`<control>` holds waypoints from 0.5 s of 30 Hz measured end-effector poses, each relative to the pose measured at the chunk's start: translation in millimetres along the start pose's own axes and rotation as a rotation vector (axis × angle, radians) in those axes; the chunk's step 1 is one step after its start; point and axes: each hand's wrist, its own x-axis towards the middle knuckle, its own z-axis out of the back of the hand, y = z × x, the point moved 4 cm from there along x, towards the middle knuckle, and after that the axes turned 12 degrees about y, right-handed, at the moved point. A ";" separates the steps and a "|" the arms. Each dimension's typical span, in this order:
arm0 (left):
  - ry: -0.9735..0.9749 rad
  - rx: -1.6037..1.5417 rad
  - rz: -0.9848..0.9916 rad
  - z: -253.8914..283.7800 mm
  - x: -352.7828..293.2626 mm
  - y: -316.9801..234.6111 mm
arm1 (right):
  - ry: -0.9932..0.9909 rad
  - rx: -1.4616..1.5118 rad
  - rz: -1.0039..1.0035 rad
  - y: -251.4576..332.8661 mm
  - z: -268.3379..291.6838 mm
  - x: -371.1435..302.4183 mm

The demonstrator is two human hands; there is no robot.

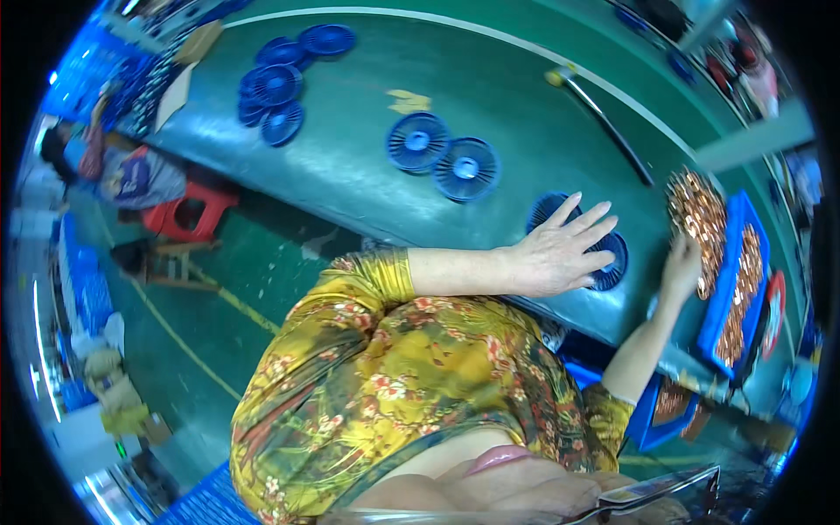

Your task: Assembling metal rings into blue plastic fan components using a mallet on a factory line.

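My left hand (564, 249) lies over two blue slotted round discs (610, 262), its fingers spread and its palm hiding part of them. At the edge of a heap of small shiny copper-coloured pieces (697, 210) is my right hand (682, 267). Its fingers are bunched together against the heap, and what they hold, if anything, is hidden. Left of my left hand, two more blue slotted discs (467, 169) lie side by side on the green tabletop (350, 149), touching or slightly overlapping.
A blue tray (739, 206) of copper-coloured pieces stands right of the heap. Farther back lies a dark-handled hammer (604, 118). Several blue discs (276, 85) are grouped at the far left. A person (131, 175) sits beyond the table's left end, near a red stool (194, 210).
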 end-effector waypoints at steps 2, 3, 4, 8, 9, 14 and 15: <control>-0.101 0.096 0.119 29.7 -14.9 23.2 | 0.056 -0.134 -0.120 -23.0 -4.6 7.8; -0.171 0.163 0.200 48.8 -25.5 38.5 | 0.055 -0.186 -0.135 -32.7 -5.4 9.6; -0.256 0.228 0.324 67.0 -39.7 55.4 | 0.030 -0.227 -0.136 -32.0 -4.6 9.8; -0.551 0.545 0.832 133.0 -140.1 137.0 | -0.065 -0.187 -0.064 -11.2 7.3 -6.4; -0.615 0.703 0.986 141.0 -176.7 158.3 | -0.021 -0.257 -0.086 -5.8 7.6 -10.3; -0.447 0.572 1.812 182.5 -307.0 231.5 | 0.178 -0.240 -0.097 20.2 7.2 -20.2; -0.390 0.522 1.820 186.9 -322.7 237.5 | 0.139 -0.193 -0.056 21.7 4.8 -21.7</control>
